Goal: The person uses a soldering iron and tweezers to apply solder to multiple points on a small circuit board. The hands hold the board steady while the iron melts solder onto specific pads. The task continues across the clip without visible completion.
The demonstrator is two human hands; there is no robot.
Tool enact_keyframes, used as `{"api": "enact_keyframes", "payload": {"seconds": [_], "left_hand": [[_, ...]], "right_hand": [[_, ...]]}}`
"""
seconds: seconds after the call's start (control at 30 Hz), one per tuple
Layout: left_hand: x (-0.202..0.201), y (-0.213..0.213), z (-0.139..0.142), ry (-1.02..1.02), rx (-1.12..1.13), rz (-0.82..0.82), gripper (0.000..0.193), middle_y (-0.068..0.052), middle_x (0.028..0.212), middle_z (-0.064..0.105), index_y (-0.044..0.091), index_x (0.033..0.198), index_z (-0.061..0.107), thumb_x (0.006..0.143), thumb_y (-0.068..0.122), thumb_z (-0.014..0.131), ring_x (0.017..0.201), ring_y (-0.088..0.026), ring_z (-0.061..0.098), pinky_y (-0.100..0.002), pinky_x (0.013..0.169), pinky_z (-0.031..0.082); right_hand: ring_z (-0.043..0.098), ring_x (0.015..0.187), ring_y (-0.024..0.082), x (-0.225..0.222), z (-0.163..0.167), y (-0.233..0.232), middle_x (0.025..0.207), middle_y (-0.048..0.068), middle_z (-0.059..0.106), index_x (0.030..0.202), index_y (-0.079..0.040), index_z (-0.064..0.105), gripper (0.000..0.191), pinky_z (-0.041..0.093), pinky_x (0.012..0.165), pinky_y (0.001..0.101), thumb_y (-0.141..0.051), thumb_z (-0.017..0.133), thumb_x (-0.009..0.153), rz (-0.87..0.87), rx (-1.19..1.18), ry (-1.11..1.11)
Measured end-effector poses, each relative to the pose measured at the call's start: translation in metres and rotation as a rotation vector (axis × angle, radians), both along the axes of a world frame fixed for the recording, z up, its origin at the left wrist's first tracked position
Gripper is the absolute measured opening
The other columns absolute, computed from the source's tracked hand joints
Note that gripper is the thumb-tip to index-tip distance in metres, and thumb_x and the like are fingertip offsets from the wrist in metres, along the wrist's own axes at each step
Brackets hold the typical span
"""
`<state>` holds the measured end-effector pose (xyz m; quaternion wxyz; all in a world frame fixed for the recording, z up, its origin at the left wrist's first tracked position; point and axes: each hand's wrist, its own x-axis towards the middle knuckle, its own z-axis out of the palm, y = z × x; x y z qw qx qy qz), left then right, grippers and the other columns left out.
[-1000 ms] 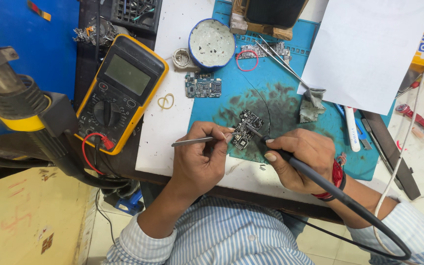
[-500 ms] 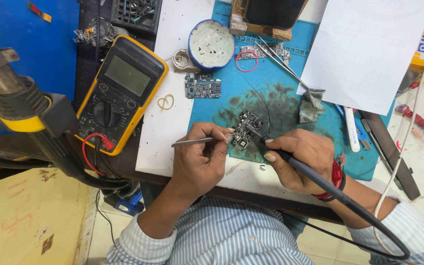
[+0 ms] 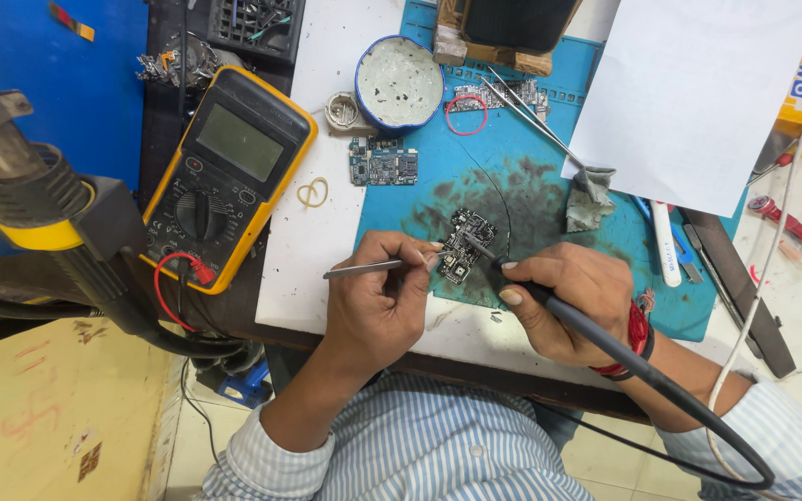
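Teal silicone, scorched dark in the middle, forms the work mat [image 3: 549, 167] on which a small circuit board [image 3: 466, 243] lies, just where it lay half a second ago; neither hand has shifted noticeably since then. The left hand [image 3: 384, 299] is curled, thumb and fingers pinching slim metal tweezers [image 3: 373, 268] whose tips reach the board's left edge. The right hand [image 3: 568, 297] is closed around a black soldering iron [image 3: 549, 301], its thin tip touching the board's top, and a glossy black cable trails from it over the striped sleeve. A second bare green board [image 3: 382, 165] sits higher on the mat, below a round blue-rimmed tin [image 3: 399, 85] with a chalky, pitted inside. To the left on the white bench rests a yellow-cased multimeter [image 3: 229, 176] with a grey screen and round dial. A plain white sheet of paper [image 3: 698, 93] covers the mat's right corner.
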<state>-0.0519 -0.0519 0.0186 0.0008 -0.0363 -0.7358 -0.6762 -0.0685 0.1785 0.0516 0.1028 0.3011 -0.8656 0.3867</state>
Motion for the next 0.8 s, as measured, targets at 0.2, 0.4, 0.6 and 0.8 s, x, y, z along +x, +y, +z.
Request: {"api": "enact_keyframes", "payload": {"seconds": [0.2, 0.4, 0.6, 0.8], "left_hand": [[0.0006, 0.0, 0.0007, 0.0, -0.005, 0.002, 0.012, -0.011, 0.101, 0.077, 0.003, 0.102, 0.056, 0.1, 0.003, 0.068, 0.067, 0.0, 0.058, -0.017, 0.054, 0.046], [0.0003, 0.0, 0.0012, 0.001, -0.003, -0.001, 0.012, -0.011, 0.101, 0.077, 0.003, 0.102, 0.055, 0.101, 0.003, 0.067, 0.066, 0.0, 0.057, -0.017, 0.054, 0.045], [-0.0011, 0.0008, 0.0011, -0.002, 0.015, -0.01, 0.012, -0.011, 0.102, 0.076, 0.003, 0.102, 0.055, 0.101, 0.003, 0.067, 0.065, 0.001, 0.057, -0.016, 0.053, 0.046], [-0.0008, 0.0002, 0.0008, 0.011, 0.006, -0.004, 0.012, -0.011, 0.102, 0.076, 0.003, 0.102, 0.055, 0.101, 0.003, 0.067, 0.066, 0.001, 0.057, -0.017, 0.054, 0.046]], "right_hand": [[0.067, 0.064, 0.022, -0.0001, 0.0003, 0.0, 0.077, 0.01, 0.068, 0.099, -0.003, 0.067, 0.019, 0.05, 0.056, 0.0317, -0.015, 0.078, 0.09, 0.004, -0.005, -0.002], [0.067, 0.063, 0.022, -0.0003, 0.0005, 0.0003, 0.078, 0.01, 0.069, 0.099, -0.003, 0.067, 0.019, 0.049, 0.056, 0.0317, -0.015, 0.078, 0.09, 0.003, -0.003, -0.007], [0.067, 0.063, 0.022, -0.0008, 0.0012, 0.0004, 0.078, 0.01, 0.069, 0.099, -0.003, 0.067, 0.019, 0.049, 0.056, 0.0315, -0.015, 0.078, 0.09, 0.001, -0.002, -0.003], [0.067, 0.063, 0.022, -0.0013, 0.0017, 0.0001, 0.077, 0.01, 0.069, 0.099, -0.003, 0.067, 0.019, 0.049, 0.056, 0.0313, -0.015, 0.078, 0.09, 0.0, -0.001, -0.005]]}}
